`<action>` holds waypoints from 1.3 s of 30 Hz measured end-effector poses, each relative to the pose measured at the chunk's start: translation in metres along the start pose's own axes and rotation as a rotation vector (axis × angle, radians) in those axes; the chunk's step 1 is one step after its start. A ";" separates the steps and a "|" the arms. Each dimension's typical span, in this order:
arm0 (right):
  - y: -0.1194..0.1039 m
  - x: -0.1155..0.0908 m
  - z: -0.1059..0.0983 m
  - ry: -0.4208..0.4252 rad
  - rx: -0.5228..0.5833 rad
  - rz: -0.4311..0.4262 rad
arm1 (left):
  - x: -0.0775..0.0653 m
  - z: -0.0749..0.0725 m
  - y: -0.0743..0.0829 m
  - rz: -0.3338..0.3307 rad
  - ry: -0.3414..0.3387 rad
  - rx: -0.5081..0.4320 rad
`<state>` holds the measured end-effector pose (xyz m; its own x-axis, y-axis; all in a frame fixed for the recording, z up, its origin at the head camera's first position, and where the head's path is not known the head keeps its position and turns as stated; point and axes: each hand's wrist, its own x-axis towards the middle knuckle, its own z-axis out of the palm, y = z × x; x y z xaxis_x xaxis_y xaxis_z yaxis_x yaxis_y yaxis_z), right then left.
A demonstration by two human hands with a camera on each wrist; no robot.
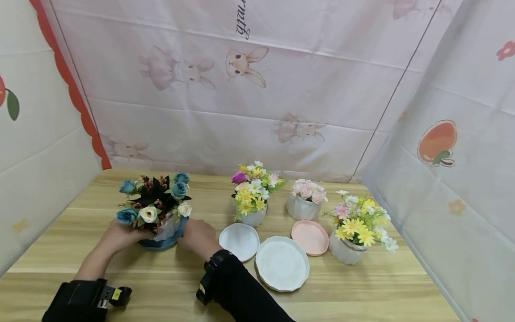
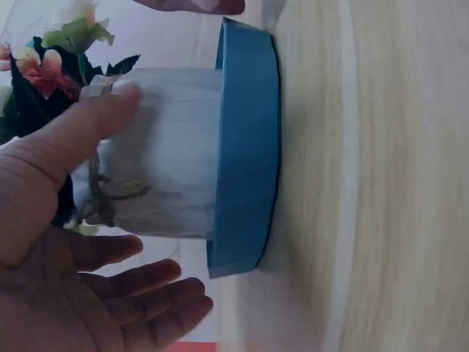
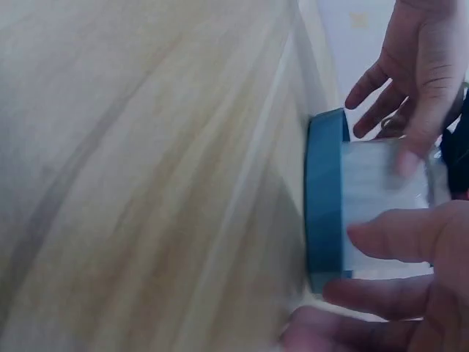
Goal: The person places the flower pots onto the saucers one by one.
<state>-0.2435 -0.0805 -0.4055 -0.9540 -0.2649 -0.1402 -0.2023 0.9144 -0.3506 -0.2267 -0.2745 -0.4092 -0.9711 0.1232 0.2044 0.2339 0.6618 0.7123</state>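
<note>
Looks stiff, light, perhaps breakable; best cupped low around the grey, round, ceramic-looking pot [image 2: 172, 158] above the blue, shallow saucer [image 2: 249, 158], with left hand [image 1: 122, 235] spread loosely around, right hand [image 1: 199, 235] relaxed alongside, neither clearly gripping.

1. Brightly and evenly lit throughout the head view, apparently from above, and washed pale on the pinkish rabbit-printed fabric backdrop [image 1: 249, 103].
2. Dimmer, cooler and slightly hazy in both wrist views.
3. Softly shadowed on the light wood-grain tabletop [image 2: 388, 183] beside the shallow round blue dish [image 2: 249, 154]; shaded greyer on the white cylindrical pot [image 2: 172, 169] near the thumb.
4. Blurred at the thumb tip of the bare left hand [image 2: 51, 279].
5. Smeared along the grain in the right wrist view, softened around the bare right hand [image 3: 443, 301].
6. Crisper overall from the head.
</note>
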 end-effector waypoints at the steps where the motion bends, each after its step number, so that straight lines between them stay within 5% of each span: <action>1: -0.002 -0.001 -0.001 -0.003 -0.025 -0.001 | -0.002 -0.002 0.001 -0.016 -0.002 0.011; 11: -0.013 -0.008 -0.007 -0.040 -0.186 -0.024 | -0.013 -0.012 0.002 -0.123 -0.126 0.208; 16: -0.016 -0.010 -0.008 -0.042 -0.210 -0.015 | -0.014 -0.012 0.004 -0.123 -0.155 0.241; 26: -0.006 -0.011 -0.008 -0.033 -0.172 -0.030 | -0.021 -0.008 0.003 -0.067 -0.148 0.343; 39: 0.021 -0.016 -0.024 -0.031 -0.109 -0.056 | -0.029 -0.001 0.016 -0.118 -0.206 0.420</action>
<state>-0.2381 -0.0497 -0.3889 -0.9336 -0.3245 -0.1519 -0.2799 0.9252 -0.2561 -0.1948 -0.2682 -0.4037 -0.9891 0.1447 -0.0289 0.1229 0.9162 0.3813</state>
